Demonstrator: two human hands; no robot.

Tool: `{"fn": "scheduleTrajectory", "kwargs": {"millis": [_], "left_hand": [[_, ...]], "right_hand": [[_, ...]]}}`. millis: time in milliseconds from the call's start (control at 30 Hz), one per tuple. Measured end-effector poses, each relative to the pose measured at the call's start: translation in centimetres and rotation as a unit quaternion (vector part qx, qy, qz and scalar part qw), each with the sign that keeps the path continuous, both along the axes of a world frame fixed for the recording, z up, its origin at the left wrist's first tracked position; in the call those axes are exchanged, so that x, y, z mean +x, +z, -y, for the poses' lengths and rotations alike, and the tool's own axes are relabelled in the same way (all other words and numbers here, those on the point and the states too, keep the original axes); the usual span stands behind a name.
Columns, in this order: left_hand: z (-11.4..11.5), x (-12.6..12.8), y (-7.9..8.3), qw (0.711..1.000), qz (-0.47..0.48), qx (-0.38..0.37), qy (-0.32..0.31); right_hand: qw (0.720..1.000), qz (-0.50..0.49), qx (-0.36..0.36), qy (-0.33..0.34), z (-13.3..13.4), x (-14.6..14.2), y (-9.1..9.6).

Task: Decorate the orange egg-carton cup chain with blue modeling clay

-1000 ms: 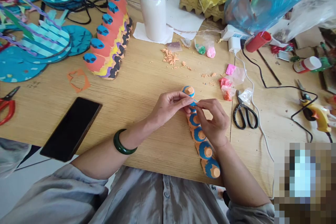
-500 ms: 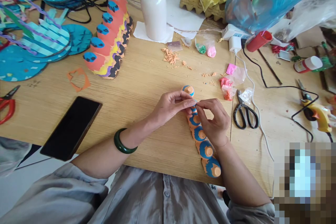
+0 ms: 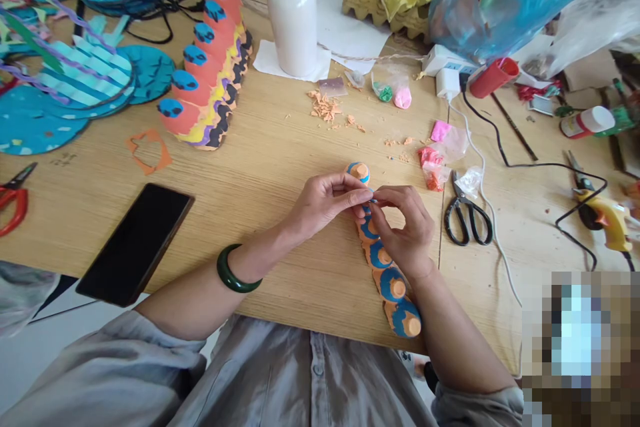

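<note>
A row of orange egg-carton cups [image 3: 398, 288] with blue clay around their knobs runs from near the table's front edge up under my hands. Over its upper part, my left hand [image 3: 327, 203] is closed, with thumb and fingers pinched together. My right hand [image 3: 407, 227] meets it fingertip to fingertip, its thumb and forefinger also pinched. A tiny bit of blue clay [image 3: 372, 195] shows between the fingertips; most of it is hidden. The topmost cup [image 3: 359, 172] shows just beyond my left fingers, and my hands cover part of the cups below it.
Black-handled scissors [image 3: 468, 219] lie right of my right hand, near clay packets [image 3: 432, 159] and a white cable [image 3: 483, 180]. A phone [image 3: 137, 243] rests at left. Farther back stand a painted egg-carton piece [image 3: 213, 80] and a white bottle [image 3: 295, 27]. A yellow glue gun [image 3: 607, 217] lies far right.
My right thumb and fingers have shifted slightly left at the pinch, and the right hand has risen a little. My left hand stays almost still.
</note>
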State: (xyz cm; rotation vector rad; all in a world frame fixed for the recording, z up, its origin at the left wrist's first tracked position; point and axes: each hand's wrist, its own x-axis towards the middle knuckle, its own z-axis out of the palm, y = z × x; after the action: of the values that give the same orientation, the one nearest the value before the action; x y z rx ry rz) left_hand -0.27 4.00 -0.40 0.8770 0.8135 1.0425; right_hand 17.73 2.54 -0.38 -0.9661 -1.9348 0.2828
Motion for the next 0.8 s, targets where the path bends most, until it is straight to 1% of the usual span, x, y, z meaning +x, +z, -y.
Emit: {"fn": "scheduleTrajectory", "kwargs": {"millis": [200,367,400,467,533,567,600,667,800], "left_hand": [[0.03,-0.08,-0.19,1.0,-0.025,0.012,0.002],[0.12,-0.06,-0.01,1.0,-0.029,0.01,-0.003],[0.13,-0.08,0.04,0.999,-0.036,0.012,-0.001],[0.11,-0.13,0.12,0.998,-0.059,0.019,0.017],[0.12,-0.19,0.11,0.995,-0.083,0.032,0.043],[0.14,-0.2,0.09,0.994,-0.091,0.04,0.053],[0.18,-0.2,0.05,0.992,-0.097,0.05,0.06],[0.34,-0.14,0.01,0.99,-0.108,0.068,0.063],[0.7,0.07,0.17,0.983,-0.135,0.1,0.068]], "right_hand": [[0.999,0.014,0.027,0.01,-0.13,-0.1,-0.06],[0.999,0.018,0.035,0.013,-0.01,-0.09,0.11],[1.0,0.006,0.023,0.019,0.08,-0.06,0.16],[0.997,-0.047,-0.046,0.029,0.33,0.02,0.2],[0.982,-0.127,-0.14,0.018,0.53,0.13,0.14],[0.971,-0.162,-0.174,0.004,0.59,0.17,0.07],[0.963,-0.188,-0.193,-0.01,0.61,0.21,-0.02],[0.959,-0.207,-0.194,-0.027,0.58,0.24,-0.17],[0.972,-0.176,-0.156,-0.018,0.56,0.18,-0.19]]}}
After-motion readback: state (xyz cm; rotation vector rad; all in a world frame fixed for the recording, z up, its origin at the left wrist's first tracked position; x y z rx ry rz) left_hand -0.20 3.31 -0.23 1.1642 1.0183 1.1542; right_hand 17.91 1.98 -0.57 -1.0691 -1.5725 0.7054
